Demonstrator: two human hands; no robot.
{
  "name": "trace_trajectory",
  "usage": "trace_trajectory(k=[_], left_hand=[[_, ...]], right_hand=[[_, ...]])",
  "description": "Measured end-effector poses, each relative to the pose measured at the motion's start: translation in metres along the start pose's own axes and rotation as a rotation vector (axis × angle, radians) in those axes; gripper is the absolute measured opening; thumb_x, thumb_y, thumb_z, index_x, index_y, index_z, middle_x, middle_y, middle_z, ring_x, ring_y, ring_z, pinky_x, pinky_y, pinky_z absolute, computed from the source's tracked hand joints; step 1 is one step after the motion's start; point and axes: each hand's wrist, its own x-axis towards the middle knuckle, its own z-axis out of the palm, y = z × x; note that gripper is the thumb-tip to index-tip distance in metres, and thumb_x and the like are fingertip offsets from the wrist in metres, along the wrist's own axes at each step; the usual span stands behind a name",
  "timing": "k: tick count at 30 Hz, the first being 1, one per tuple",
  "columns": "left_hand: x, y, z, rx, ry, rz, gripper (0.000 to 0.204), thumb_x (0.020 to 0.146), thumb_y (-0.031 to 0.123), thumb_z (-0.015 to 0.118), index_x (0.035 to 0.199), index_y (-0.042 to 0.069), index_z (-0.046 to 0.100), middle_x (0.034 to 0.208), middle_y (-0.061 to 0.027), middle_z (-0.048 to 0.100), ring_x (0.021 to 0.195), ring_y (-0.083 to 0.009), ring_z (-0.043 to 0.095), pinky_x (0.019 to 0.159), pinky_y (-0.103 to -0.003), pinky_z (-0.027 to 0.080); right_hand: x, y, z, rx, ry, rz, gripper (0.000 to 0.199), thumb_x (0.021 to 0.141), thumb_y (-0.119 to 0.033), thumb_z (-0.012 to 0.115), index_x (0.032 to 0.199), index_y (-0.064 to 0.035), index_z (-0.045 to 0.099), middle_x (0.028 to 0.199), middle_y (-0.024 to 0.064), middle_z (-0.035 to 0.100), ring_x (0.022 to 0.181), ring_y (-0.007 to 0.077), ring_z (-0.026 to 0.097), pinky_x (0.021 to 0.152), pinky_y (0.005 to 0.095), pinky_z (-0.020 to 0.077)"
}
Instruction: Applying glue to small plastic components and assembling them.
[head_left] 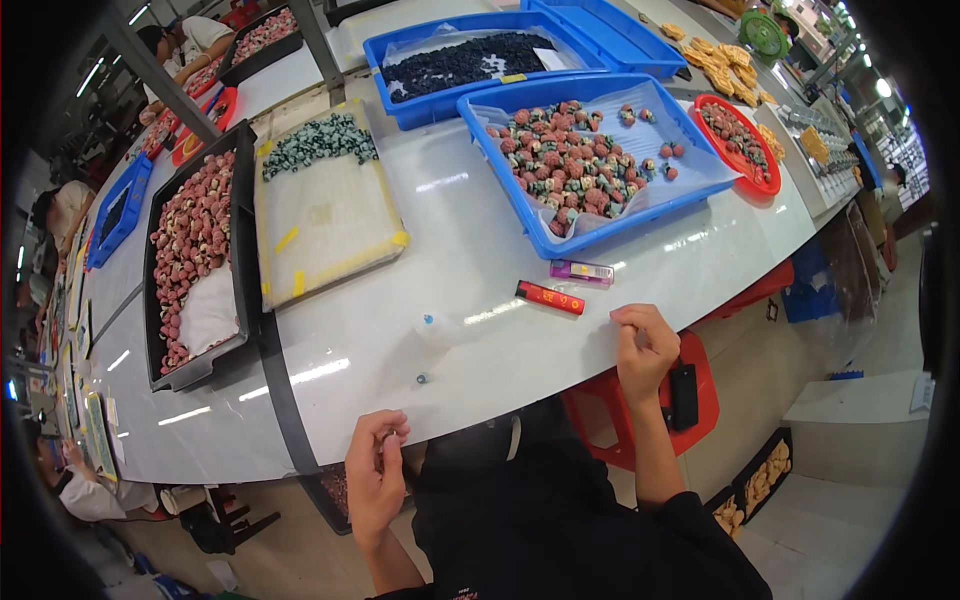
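Observation:
My left hand (376, 472) is at the table's near edge, its fingers curled toward the thumb. Something small may be between the fingertips, but I cannot make it out. Over the same edge, further right, my right hand (645, 352) has its fingers bent in against the thumb; whatever they may hold is hidden. On the white table (460, 400) between the hands lie a small dark bluish bead-like piece (421, 379) and a tiny blue bit (429, 319). A red lighter (550, 297) and a purple lighter (582, 272) rest beyond my right hand, touching neither hand.
A blue tray (530, 240) holds reddish, berry-like pieces; another blue tray (400, 112) holds dark bits. Green pieces lie on a yellow-taped board (330, 220). Left of it stands a black tray (185, 375). A red plate (765, 188) is far right, a red stool (705, 400) below. People work at left.

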Motion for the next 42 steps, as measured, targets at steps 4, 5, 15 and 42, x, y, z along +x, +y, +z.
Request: trace_trajectory(k=[4,5,15,42], left_hand=[[-0.006,0.003,-0.004,-0.100,0.042,-0.060,0.018,0.090,-0.002,0.047,0.107,-0.003,0.053,0.099,-0.0079,0.056,0.076,-0.0093,0.050,0.070,-0.021,0.043],[-0.006,0.003,-0.005,-0.126,0.056,-0.063,0.017,0.089,-0.002,0.049,0.105,-0.003,0.055,0.098,-0.0082,0.057,0.075,-0.0095,0.051,0.069,-0.022,0.044],[-0.005,-0.002,-0.005,-0.258,0.148,-0.017,0.019,0.087,-0.002,0.052,0.105,-0.007,0.057,0.107,-0.0126,0.059,0.075,-0.0109,0.054,0.066,-0.023,0.045],[-0.031,-0.016,-0.006,-0.366,0.198,-0.059,0.017,0.086,-0.002,0.053,0.102,-0.006,0.058,0.105,-0.0131,0.060,0.070,-0.0087,0.051,0.065,-0.020,0.044]], right_hand=[[0.000,0.000,-0.001,0.046,0.008,0.003,0.019,0.073,0.017,0.049,0.077,0.0040,0.062,0.079,0.0106,0.063,0.074,0.0156,0.060,0.067,0.0228,0.0460],[0.001,0.000,0.000,0.054,0.019,0.004,0.019,0.073,0.017,0.049,0.077,0.0042,0.062,0.080,0.0107,0.064,0.074,0.0155,0.060,0.068,0.0232,0.0462],[-0.001,-0.003,-0.007,0.154,-0.073,0.097,0.020,0.076,0.007,0.040,0.072,0.0056,0.059,0.067,0.0081,0.057,0.062,0.0124,0.053,0.065,0.0231,0.0450],[-0.022,-0.046,0.026,0.298,-0.152,-0.047,0.015,0.057,0.001,0.041,0.056,0.0012,0.056,0.051,0.0048,0.044,0.062,0.0166,0.039,0.053,0.0256,0.0310]])
